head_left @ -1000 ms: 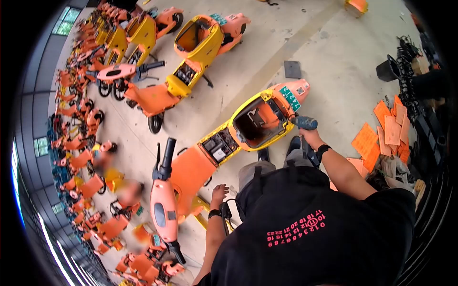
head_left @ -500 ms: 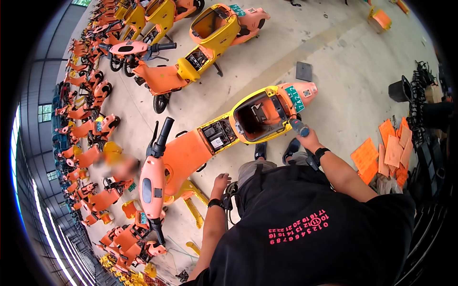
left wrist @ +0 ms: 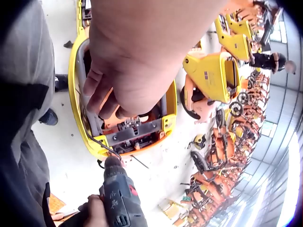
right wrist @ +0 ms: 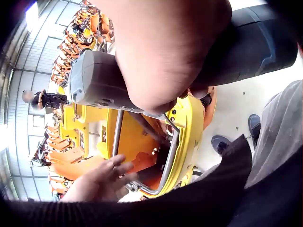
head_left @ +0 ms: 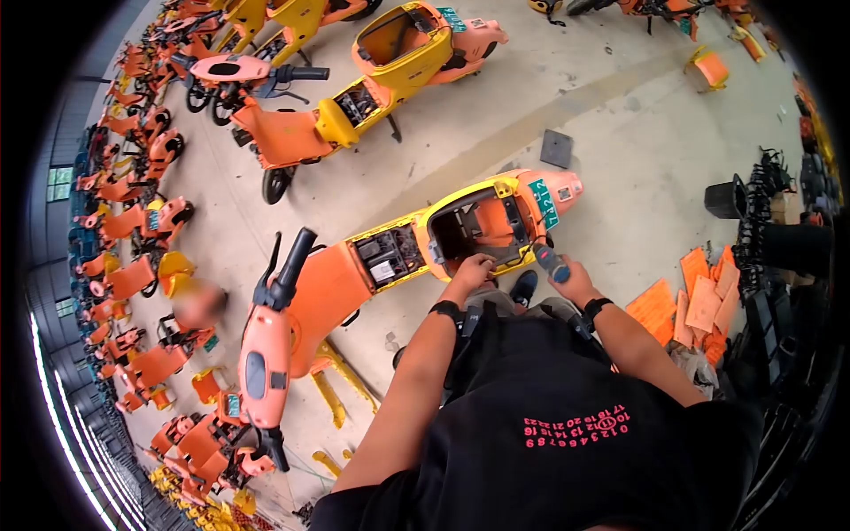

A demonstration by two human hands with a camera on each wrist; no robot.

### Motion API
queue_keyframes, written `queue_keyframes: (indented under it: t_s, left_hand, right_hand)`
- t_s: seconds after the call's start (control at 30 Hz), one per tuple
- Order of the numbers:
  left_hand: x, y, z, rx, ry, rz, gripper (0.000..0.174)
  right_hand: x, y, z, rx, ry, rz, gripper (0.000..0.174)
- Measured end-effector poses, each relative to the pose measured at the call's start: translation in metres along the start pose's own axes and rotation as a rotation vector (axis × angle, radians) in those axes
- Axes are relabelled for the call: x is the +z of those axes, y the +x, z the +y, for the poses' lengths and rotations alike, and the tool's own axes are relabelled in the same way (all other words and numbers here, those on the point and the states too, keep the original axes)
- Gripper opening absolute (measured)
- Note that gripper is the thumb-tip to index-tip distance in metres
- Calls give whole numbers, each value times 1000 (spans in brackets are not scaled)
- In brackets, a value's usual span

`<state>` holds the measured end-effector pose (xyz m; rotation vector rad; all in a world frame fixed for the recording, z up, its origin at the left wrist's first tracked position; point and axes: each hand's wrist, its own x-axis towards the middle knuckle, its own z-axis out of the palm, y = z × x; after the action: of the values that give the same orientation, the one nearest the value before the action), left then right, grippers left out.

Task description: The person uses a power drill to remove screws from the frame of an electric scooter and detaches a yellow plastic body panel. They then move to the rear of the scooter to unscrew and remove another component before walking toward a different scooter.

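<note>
At the open seat tub (head_left: 465, 199) of the orange-yellow scooter (head_left: 328, 292) | left hand (head_left: 474, 268): fingers spread on the tub's near rim, likely steadying it | right hand (head_left: 575, 278): wrapped round cordless drill (head_left: 551, 262), bit at the tub's rear rim | tub holds only grey bracket (left wrist: 135, 133) and orange liner (head_left: 489, 221)

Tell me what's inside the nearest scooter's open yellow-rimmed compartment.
Orange inner walls and a dark bracket at one end. The left hand touches the rim, hiding the part beneath it; the right hand grips a drill outside.
</note>
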<state>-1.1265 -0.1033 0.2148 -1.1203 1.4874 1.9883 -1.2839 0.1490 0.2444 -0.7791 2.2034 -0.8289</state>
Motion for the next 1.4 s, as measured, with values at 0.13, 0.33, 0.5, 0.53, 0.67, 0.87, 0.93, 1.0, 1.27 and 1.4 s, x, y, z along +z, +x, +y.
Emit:
queue_keyframes:
  t_s: [0.13,0.33,0.5,0.53,0.67,0.87,0.93,1.0,1.27,1.4]
  left_hand:
    - [36,73,2,164,254,-95,29]
    - [72,122,-15,291,471,-5,28]
    - [71,146,-19,389,546,-29,33]
    - [69,147,-11,278,524,-127,33]
    - [70,153,6,302,674,-229,23]
    - [79,136,39,244,908,-257,22]
    - [79,137,40,320,991,-237,25]
    - [78,140,36,314,1025,-241,27]
    - [79,138,16,566,973,-155,27]
    - [82,149,-5,720,961,-72,19]
  right_hand:
    - [-2,-1,-6,16,-124,-20,49]
    - [-2,-6,-4,50,-118,-50,53]
    - [-6,-13,-5,-27,-33,20,59]
    - [-10,-13,-3,10,3,-29,57]
    - [-19,-7,-10,84,10,-52,55]
    - [-26,-5,-6,98,26,-114,54]
    - [-28,-4,-3,91,39,-102,55]
    - [-28,-5,-2,84,47,-95,56]
    - [-30,7,-5,160,42,-123,45]
    - [-33,8,-4,143,92,-133,48]
